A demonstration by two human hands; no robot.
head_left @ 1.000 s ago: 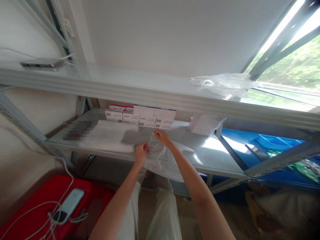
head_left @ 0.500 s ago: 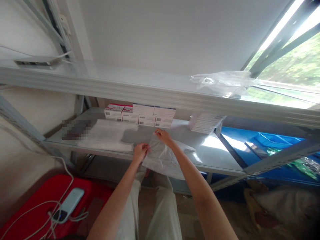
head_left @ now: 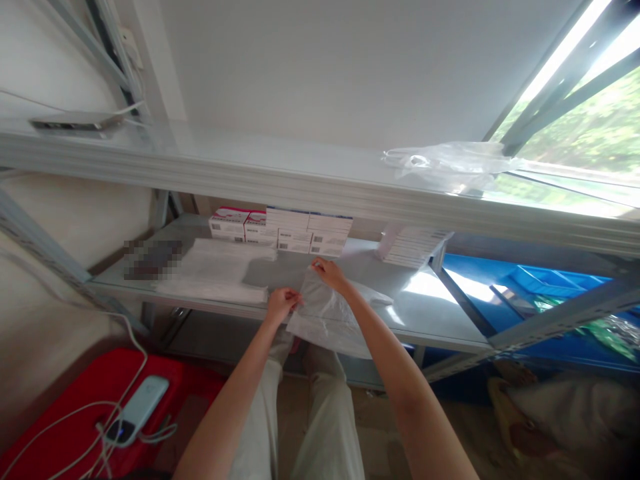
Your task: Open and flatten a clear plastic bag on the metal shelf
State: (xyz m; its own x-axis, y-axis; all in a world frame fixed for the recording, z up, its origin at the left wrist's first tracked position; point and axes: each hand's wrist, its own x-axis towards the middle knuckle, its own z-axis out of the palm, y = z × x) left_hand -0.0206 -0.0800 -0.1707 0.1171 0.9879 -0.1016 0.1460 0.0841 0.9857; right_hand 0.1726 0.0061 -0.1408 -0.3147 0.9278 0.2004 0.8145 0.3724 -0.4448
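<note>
A thin, clear plastic bag [head_left: 333, 320] lies over the front edge of the grey middle shelf [head_left: 445, 317], partly hanging down. My left hand [head_left: 283, 305] pinches its left edge with the fingertips. At the bag's upper corner my right hand [head_left: 327, 272] is closed, with the thumb and finger pressed on the plastic. To the left of my hands a flat stack of white plastic bags [head_left: 210, 270] rests on the same shelf. Several small white boxes [head_left: 295, 240] with barcodes stand in a row behind my hands.
Another crumpled clear bag [head_left: 445, 163] lies on the upper shelf [head_left: 250, 157]. A wrapped stack of boxes [head_left: 413, 245] stands at the right. Below left, a power bank [head_left: 137, 410] with cables sits on a red stool [head_left: 65, 400]. Blue trays [head_left: 555, 283] lie beyond the right-hand frame.
The bag and both hands have shifted very slightly to the right. Both hands keep their hold on the bag.
</note>
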